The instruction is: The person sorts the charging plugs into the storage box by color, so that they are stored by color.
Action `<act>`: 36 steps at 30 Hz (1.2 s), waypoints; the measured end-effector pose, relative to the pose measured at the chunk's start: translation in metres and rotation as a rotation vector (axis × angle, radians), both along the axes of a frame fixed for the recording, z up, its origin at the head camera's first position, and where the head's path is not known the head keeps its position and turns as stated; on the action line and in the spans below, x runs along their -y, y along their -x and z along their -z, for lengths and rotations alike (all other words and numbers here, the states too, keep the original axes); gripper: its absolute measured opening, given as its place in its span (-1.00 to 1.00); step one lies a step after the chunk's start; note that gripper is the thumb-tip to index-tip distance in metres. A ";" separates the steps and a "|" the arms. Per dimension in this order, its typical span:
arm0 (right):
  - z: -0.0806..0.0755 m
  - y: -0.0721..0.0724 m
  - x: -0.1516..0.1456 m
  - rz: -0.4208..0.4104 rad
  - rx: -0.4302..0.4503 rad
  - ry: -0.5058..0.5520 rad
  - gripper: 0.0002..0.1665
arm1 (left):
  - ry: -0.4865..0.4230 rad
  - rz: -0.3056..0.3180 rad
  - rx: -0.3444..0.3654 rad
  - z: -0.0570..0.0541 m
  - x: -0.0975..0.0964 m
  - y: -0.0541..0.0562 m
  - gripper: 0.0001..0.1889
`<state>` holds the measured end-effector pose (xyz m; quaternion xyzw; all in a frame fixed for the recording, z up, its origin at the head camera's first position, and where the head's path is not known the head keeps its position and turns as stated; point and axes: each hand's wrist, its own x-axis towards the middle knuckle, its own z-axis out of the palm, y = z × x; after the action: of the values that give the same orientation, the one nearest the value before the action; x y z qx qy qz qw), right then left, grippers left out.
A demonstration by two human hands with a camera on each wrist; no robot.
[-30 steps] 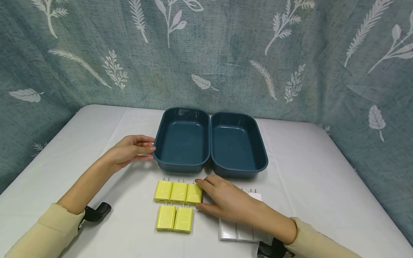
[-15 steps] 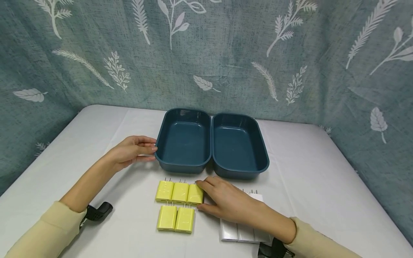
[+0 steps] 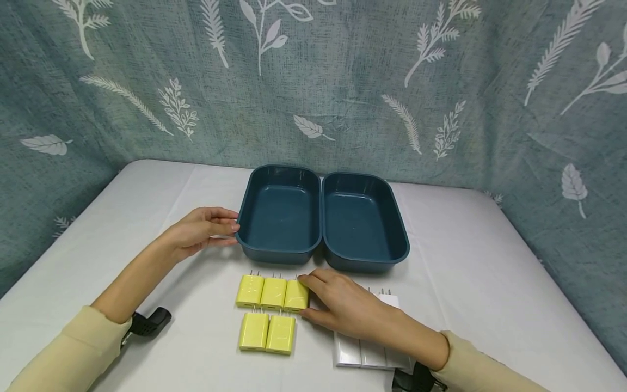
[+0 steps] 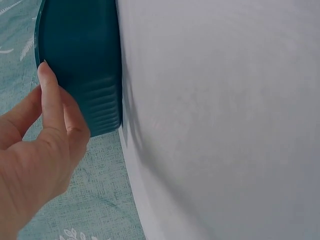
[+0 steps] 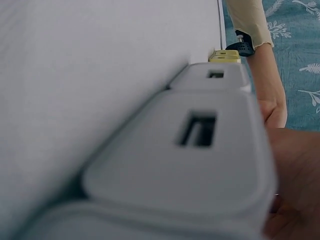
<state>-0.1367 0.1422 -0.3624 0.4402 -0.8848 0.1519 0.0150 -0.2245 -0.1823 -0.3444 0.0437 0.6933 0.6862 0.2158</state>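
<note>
In the head view my left hand touches the outer left side of the left blue tray, with fairly straight fingers and the thumb at the rim. The left wrist view has this hand's fingertips against the tray's wall. My right hand holds the right-hand yellow charger of the upper row, its fingers at the prong end and thumb at the opposite end. Two more yellow chargers lie beside it. A lower row has two yellow chargers. White chargers lie partly hidden under the right forearm.
The right blue tray stands against the left one on the white tablecloth. Behind hangs a patterned blue-green curtain. The right wrist view looks along the port ends of white chargers, close to the camera.
Both hands keep their places on the tray and the charger. The head view has shifted very slightly.
</note>
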 end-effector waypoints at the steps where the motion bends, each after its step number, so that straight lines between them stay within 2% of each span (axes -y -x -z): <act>1: 0.000 0.000 0.000 -0.001 -0.001 0.008 -0.39 | -0.001 0.001 -0.001 0.000 0.000 0.000 -0.52; 9: 0.003 -0.001 -0.001 -0.013 -0.013 0.057 -0.41 | -0.004 -0.012 0.005 -0.001 -0.001 -0.002 -0.51; 22: 0.002 -0.003 -0.002 0.018 -0.003 0.053 -0.42 | -0.003 -0.009 0.008 -0.001 -0.001 -0.002 -0.50; 36: 0.002 -0.003 -0.002 0.014 -0.088 0.038 -0.41 | 0.002 -0.001 -0.011 0.000 0.000 -0.002 -0.53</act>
<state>-0.1341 0.1438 -0.3647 0.4398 -0.8834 0.1488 0.0633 -0.2225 -0.1820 -0.3444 0.0469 0.6951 0.6855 0.2115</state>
